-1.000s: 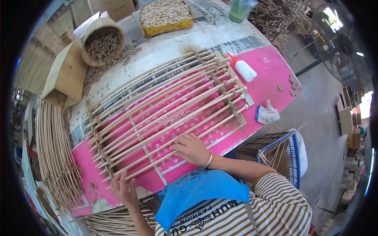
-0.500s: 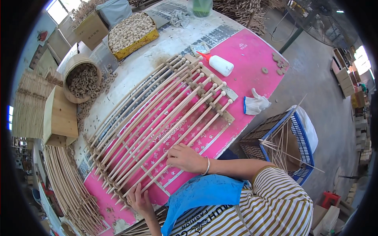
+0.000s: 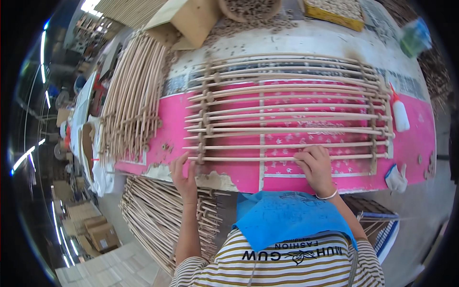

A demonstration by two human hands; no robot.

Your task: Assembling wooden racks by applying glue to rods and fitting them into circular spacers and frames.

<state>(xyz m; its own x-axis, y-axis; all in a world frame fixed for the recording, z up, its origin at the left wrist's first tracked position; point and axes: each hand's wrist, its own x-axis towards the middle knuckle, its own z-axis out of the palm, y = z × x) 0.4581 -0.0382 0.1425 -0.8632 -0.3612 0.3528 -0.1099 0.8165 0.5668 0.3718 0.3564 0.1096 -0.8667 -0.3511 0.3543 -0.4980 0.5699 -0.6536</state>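
Several pale wooden rods (image 3: pixel 287 106), with pointed left ends and knobs at the right, lie side by side across two racks of small wooden pieces. The left rack (image 3: pixel 202 119) and the right rack (image 3: pixel 375 119) stand on a pink printed tabletop. My right hand (image 3: pixel 315 167) is closed on the nearest wooden rod (image 3: pixel 239 160), thumb and fingers pinching it right of its middle. By that rod's left tip is my left hand (image 3: pixel 184 178), its fingers raised and apart. Whether it touches the tip I cannot tell.
Left of the racks lies a bundle of rods (image 3: pixel 131 95); more rods (image 3: pixel 162 210) are below the table edge. Wooden rings (image 3: pixel 253 5), a box of beads (image 3: pixel 334 16) and a wooden box (image 3: pixel 191 21) are at the back. A glue bottle (image 3: pixel 400 115) and glove (image 3: pixel 396 178) lie right.
My view has swung left, so the racks now lie level across it. Both hands remain by the nearest rod; my right fingers now pinch it.
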